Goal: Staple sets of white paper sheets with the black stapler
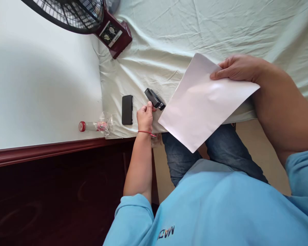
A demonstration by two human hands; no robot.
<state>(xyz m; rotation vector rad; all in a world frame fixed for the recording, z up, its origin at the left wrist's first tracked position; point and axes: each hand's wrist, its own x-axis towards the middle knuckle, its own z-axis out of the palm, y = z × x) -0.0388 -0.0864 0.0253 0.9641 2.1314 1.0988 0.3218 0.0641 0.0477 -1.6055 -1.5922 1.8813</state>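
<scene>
My right hand (237, 68) grips a white sheet of paper (207, 99) by its upper right edge, thumb on top and fingers underneath. Whether it is one sheet or a thin stack I cannot tell. The paper is tilted over the table's front edge and above my lap. A black stapler (154, 98) is at the left, close to the paper's left corner. My left hand (144, 117) is closed on the stapler's near side, its thumb against the body and its other fingers partly hidden.
Left of my left hand lies a black phone (127, 109). A clear bottle with a red cap (82, 126) and crumpled plastic (106, 124) sit further left. A dark red fan (115, 37) stands at the back left. Pale wrinkled cloth (166, 30) covers the table.
</scene>
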